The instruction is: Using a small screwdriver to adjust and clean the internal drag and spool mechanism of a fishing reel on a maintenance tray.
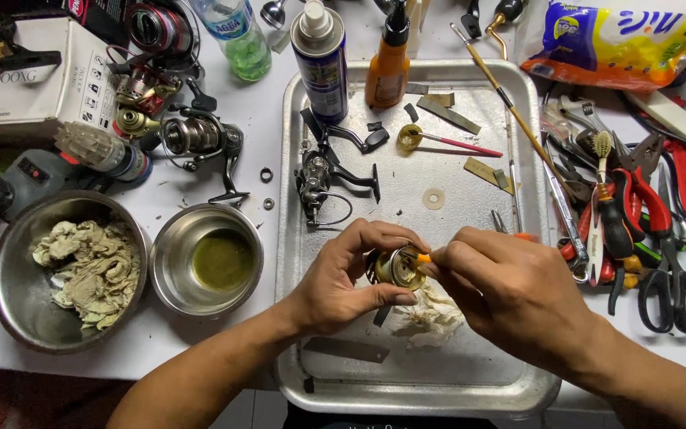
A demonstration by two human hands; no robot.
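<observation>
My left hand grips a small round gold and silver reel part over the metal tray. My right hand pinches a thin tool with an orange tip against that part's rim. Most of the tool is hidden inside my fingers. A crumpled white rag lies on the tray just beneath both hands. A stripped black fishing reel body rests on the tray above my left hand.
Two steel bowls sit left of the tray, one with dirty rags, one with greenish liquid. Spray can and orange bottle stand at the tray's far edge. Pliers, scissors and screwdrivers crowd the right. More reels lie at the upper left.
</observation>
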